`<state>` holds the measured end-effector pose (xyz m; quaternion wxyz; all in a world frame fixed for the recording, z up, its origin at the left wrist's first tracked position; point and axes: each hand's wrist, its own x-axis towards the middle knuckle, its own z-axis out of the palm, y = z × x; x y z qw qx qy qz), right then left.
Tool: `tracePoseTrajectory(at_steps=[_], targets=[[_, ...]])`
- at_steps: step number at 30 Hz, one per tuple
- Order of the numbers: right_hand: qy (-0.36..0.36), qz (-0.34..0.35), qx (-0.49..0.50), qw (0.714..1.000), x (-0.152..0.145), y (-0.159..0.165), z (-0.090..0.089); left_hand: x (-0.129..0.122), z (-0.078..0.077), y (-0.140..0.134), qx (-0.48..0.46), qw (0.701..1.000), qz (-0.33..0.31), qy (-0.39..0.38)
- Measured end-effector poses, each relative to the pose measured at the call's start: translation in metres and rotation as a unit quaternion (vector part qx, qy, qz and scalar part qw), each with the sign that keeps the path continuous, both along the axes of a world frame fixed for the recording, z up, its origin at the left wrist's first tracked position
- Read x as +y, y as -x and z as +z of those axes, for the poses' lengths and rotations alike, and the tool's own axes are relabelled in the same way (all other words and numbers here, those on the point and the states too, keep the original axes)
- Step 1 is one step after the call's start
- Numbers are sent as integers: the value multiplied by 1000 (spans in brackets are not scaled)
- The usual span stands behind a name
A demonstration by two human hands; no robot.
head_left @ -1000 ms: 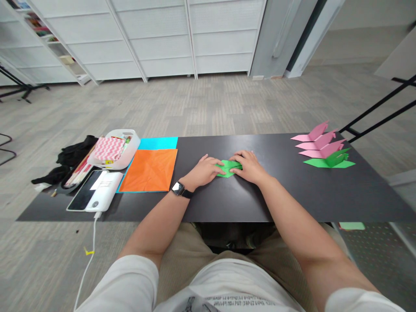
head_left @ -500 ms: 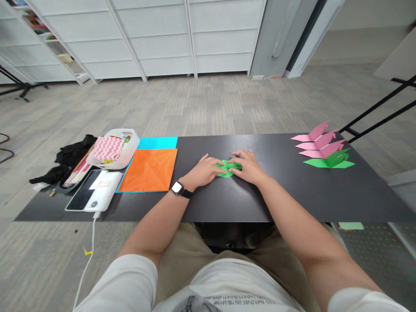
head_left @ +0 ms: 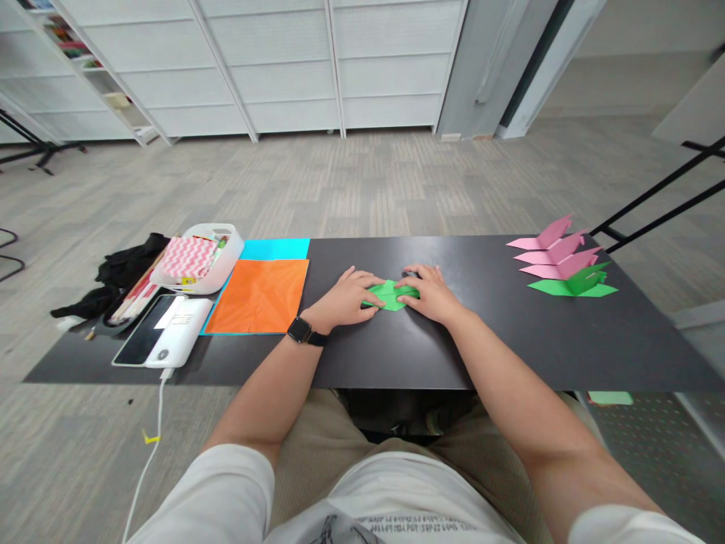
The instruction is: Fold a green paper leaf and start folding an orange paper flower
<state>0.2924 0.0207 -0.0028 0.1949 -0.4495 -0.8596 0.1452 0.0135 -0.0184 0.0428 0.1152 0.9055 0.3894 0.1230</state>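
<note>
A folded piece of green origami paper (head_left: 390,295) lies on the dark table between my hands. My left hand (head_left: 350,297) grips its left end, with the thumb below and the fingers along the upper side. At the right end, my right hand (head_left: 431,293) has its thumb and fingers on the paper in the same way. The fingers cover both tips of the paper; its middle shows creases and a raised fold. On the right side of the table, several finished paper birds stand in a row: pink ones (head_left: 558,248) behind and a green one (head_left: 575,284) in front.
Left of my hands, orange paper (head_left: 259,296) lies on blue paper (head_left: 277,248). Beyond are a white basket (head_left: 229,261) holding a pink zigzag-patterned item, a phone (head_left: 144,332), a white power bank (head_left: 184,332) with a cable, and black cloth (head_left: 130,264).
My left hand has shifted slightly left to the paper's left end, so more of the green middle shows. The right hand stays nearly in place. The watch screen has gone dark.
</note>
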Motion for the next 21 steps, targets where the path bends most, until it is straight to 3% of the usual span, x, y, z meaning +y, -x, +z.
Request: tracePoseTrajectory(at_steps=[7, 12, 16, 21], targets=[[2, -1, -3, 1000, 0, 0, 1, 1, 2, 6, 9, 1000, 12, 7], [-1, 2, -6, 1000, -1, -1, 2, 5, 2, 12, -44, 999, 10, 7], [-9, 8, -1, 1000, 1, -3, 0, 9, -3, 7, -98, 995, 6, 13], [-18, 2, 20, 1000, 3, -4, -1, 6, -13, -8, -59, 998, -1, 26]])
